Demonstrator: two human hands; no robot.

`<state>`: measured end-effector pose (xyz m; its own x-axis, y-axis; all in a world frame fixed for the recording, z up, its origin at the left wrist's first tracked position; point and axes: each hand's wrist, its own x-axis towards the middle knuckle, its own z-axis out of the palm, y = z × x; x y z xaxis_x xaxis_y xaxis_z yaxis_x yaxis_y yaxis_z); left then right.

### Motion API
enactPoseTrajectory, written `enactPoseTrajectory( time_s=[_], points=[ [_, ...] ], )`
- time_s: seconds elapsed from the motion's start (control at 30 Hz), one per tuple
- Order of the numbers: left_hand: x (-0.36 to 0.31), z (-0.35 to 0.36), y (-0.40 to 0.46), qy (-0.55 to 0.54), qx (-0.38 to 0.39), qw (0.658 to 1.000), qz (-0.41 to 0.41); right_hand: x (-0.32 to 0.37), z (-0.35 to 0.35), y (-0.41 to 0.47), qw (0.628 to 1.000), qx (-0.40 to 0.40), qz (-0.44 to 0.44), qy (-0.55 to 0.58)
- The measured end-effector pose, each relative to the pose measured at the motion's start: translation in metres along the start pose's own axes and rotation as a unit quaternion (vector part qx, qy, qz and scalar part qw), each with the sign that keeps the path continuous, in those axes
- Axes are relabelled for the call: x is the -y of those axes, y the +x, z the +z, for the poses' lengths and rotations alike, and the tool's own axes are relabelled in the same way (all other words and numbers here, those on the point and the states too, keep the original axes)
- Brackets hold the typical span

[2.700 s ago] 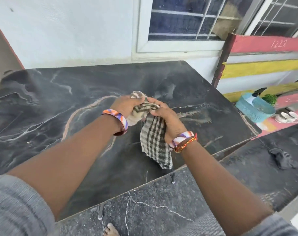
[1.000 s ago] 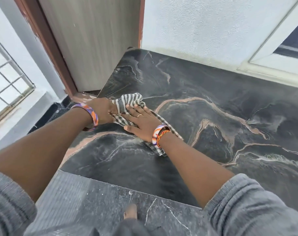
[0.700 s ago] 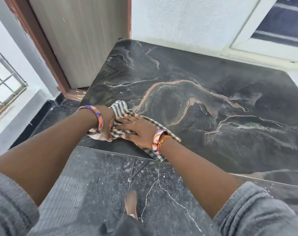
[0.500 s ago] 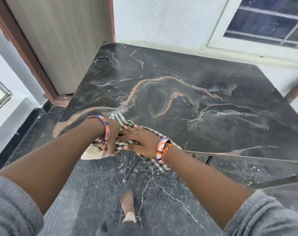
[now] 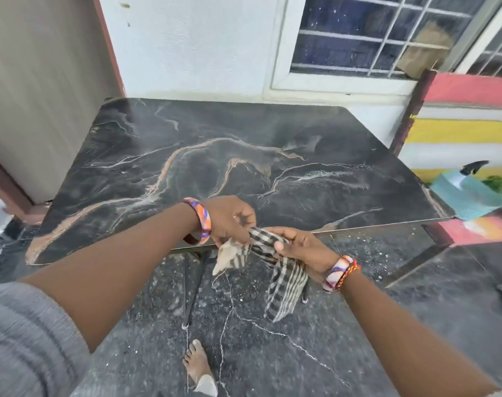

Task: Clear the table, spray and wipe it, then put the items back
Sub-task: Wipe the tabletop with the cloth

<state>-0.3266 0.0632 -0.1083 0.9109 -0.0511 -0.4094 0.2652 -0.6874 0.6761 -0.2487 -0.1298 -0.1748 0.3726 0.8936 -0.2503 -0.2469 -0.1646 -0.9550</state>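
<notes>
A black marble-patterned table (image 5: 244,156) stands against the white wall with nothing on its top. Just off its near edge I hold a checked cloth (image 5: 284,285) in the air. My left hand (image 5: 229,219) pinches one bunched end of it. The other part is gripped by my right hand (image 5: 304,247), and the rest of the cloth hangs down below that hand toward the floor.
A teal basket (image 5: 467,196) with a spray bottle (image 5: 470,169) and something green sits on a striped bench (image 5: 459,133) right of the table. A door (image 5: 40,90) is at the left, a window (image 5: 367,32) behind. My bare foot (image 5: 198,365) stands on dark floor.
The cloth was dragged across the tabletop to the near edge and lifted off. Both hands now hold it in the air in front of the table; my view swung right.
</notes>
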Motion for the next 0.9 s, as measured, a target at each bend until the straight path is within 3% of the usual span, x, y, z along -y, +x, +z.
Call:
enactPoseTrajectory(
  time_s=[0.07, 0.17, 0.23, 0.33, 0.5, 0.57, 0.67, 0.73, 0.8, 0.9],
  points=[
    [-0.025, 0.004, 0.007, 0.002, -0.029, 0.997, 0.067, -0.009, -0.015, -0.015, 0.996, -0.062, -0.015, 0.068],
    [-0.050, 0.012, 0.020, -0.008, -0.018, 0.989, 0.145, -0.018, -0.023, -0.034, 0.975, -0.067, 0.002, 0.212],
    [-0.061, 0.016, 0.026, 0.008, -0.012, 0.984, 0.177, -0.029, -0.028, -0.041, 0.964, -0.094, 0.034, 0.246],
    [-0.070, 0.017, 0.032, 0.042, -0.010, 0.976, 0.212, -0.029, -0.031, -0.053, 0.963, -0.143, 0.071, 0.215],
    [-0.068, 0.014, 0.041, 0.056, -0.021, 0.975, 0.215, -0.019, -0.049, -0.064, 0.955, -0.194, 0.011, 0.222],
    [-0.069, 0.012, 0.043, 0.053, -0.002, 0.987, 0.151, -0.005, -0.055, -0.068, 0.964, -0.194, -0.007, 0.183],
    [-0.074, 0.012, 0.042, 0.057, 0.146, 0.987, 0.028, 0.028, -0.057, -0.074, 0.975, -0.222, -0.002, 0.004],
    [-0.081, 0.014, 0.039, -0.018, 0.214, 0.977, 0.008, 0.051, -0.054, -0.076, 0.969, -0.233, -0.004, -0.078],
    [-0.089, 0.015, 0.037, -0.044, 0.204, 0.977, 0.039, 0.068, -0.055, -0.080, 0.966, -0.226, -0.023, -0.124],
    [-0.095, 0.010, 0.043, -0.009, 0.086, 0.990, 0.111, 0.084, -0.059, -0.091, 0.963, -0.238, -0.055, -0.113]
  ],
)
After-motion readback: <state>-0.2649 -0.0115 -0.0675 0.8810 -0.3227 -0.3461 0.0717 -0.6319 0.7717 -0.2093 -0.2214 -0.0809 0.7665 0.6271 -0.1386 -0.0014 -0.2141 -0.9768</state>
